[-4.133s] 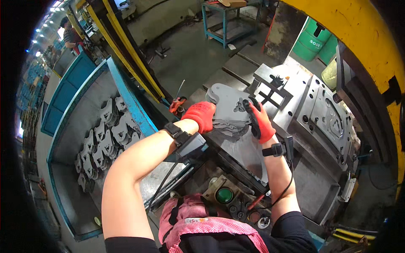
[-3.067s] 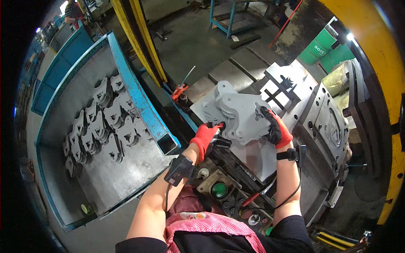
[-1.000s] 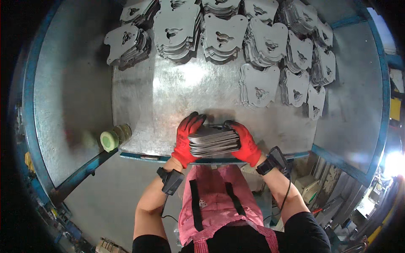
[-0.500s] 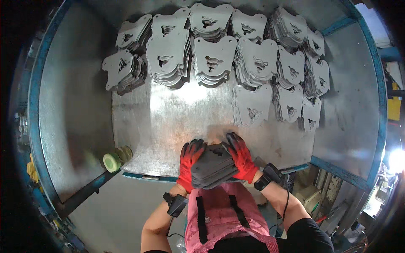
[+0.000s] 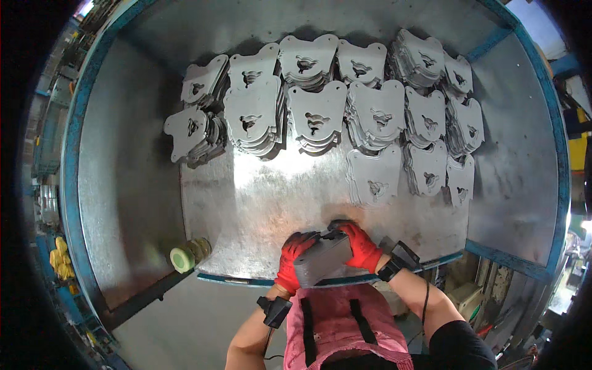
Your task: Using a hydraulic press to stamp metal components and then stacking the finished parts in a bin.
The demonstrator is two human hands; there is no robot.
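On my feed, a wide steel bin (image 5: 515, 148) with a worn blue rim (image 5: 71, 166) takes up most of the room I can see, and a white glare (image 5: 265, 172) spreads over its bare metal bottom. Past its lower left edge I get smooth gray floor (image 5: 179, 324), and farther left, blue-framed racks (image 5: 52, 148) bend along the lens rim beside a yellow bundle (image 5: 60, 259) too small for me to identify. To my right, a yellow panel (image 5: 575, 148) stands above a bright, washed-out patch (image 5: 560, 299), with darkness closing in around the view.
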